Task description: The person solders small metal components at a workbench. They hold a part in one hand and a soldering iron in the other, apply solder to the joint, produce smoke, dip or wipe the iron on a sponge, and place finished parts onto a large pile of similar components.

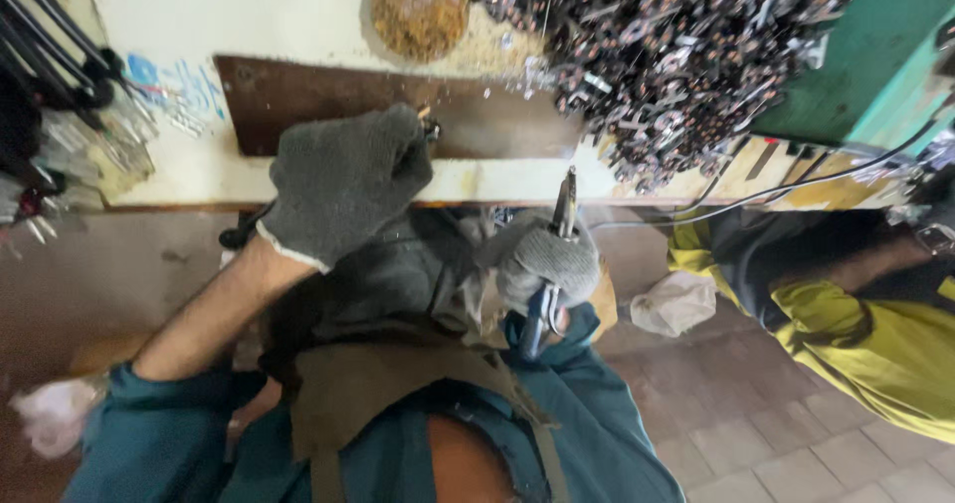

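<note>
The gloved right hand [545, 259] is gripping blue-handled pliers [555, 264] — long axis pointing up toward the table [497, 180] edge — while the gloved left hand [343, 180], nearer the table, is closing its fingers on a small part [429, 125].

1 head-worn camera looks steeply down from close above, facing the pale, worn workbench edge [497, 180], over the person's teal lap to the brown tiled floor [796, 433] beneath
</note>
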`<state>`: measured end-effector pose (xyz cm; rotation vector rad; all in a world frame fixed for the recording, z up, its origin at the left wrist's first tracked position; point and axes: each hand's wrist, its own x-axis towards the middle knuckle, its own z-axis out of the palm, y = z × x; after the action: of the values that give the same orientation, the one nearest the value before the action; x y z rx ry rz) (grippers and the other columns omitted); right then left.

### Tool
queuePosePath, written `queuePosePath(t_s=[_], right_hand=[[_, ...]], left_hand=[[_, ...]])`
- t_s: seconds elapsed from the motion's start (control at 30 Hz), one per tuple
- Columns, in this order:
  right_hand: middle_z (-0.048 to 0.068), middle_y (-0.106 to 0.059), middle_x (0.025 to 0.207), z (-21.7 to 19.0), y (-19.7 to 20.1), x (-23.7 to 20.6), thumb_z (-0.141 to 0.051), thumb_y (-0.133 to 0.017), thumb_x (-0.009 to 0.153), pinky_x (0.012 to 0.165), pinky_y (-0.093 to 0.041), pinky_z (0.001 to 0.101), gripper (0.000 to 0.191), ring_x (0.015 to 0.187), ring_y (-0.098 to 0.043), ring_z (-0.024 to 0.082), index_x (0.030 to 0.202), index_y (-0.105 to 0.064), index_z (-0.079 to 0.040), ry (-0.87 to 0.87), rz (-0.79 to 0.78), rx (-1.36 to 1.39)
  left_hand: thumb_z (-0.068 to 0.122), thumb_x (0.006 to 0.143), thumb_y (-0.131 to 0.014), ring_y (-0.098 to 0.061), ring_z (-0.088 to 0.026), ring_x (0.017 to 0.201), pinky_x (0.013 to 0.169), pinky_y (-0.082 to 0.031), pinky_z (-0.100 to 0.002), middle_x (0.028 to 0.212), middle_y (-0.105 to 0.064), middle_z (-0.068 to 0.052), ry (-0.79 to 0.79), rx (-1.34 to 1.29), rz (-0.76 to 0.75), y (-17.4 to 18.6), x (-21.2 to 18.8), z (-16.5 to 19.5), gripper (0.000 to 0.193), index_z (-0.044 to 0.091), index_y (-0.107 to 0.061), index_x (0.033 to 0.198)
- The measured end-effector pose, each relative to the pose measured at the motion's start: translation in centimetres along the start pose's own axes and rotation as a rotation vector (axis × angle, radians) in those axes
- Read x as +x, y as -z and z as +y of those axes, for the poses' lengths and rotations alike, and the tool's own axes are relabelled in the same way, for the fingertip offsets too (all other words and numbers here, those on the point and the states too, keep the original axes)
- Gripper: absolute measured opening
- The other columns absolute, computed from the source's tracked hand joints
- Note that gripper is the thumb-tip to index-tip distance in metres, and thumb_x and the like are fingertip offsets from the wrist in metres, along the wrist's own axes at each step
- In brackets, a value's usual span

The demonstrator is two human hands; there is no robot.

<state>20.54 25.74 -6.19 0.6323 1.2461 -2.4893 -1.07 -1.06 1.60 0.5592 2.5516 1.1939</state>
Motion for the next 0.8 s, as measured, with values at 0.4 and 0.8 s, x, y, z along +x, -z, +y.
queuePosePath(t_s=[0.4, 0.8], right_hand=[[0.011, -0.070, 0.081, -7.1, -13.4, 10.4, -0.011, -0.071, 0.095, 0.061, -0.054, 0.0378, 0.011, 0.069, -0.069, 0.025, 0.106, -0.070, -0.009, 0.739, -0.009, -1.542], [0.012, -0.074, 0.109, -5.5, -14.4, 8.5, -0.013, -0.088, 0.085, 0.085, -0.063, 0.0368, 0.036, 0.096, -0.078, 0.030, 0.112, -0.065, -0.008, 0.569, 0.112, -1.191]], left_hand=[[0.029, 0.086, -0.076, -0.069, -0.032, 0.066, 0.059, -0.053, -0.046, 0.071, -0.067, -0.010, 0.004, 0.114, -0.127, 0.6, 1.8, 0.4, 0.022, 0.011, -0.067, 0.095], [0.012, 0.106, -0.068, -0.073, -0.021, 0.088, 0.077, -0.057, -0.033, 0.105, -0.070, -0.014, 0.100, -0.600, -0.062, 1.2, -2.2, -0.6, 0.020, 0.000, -0.061, 0.120]])
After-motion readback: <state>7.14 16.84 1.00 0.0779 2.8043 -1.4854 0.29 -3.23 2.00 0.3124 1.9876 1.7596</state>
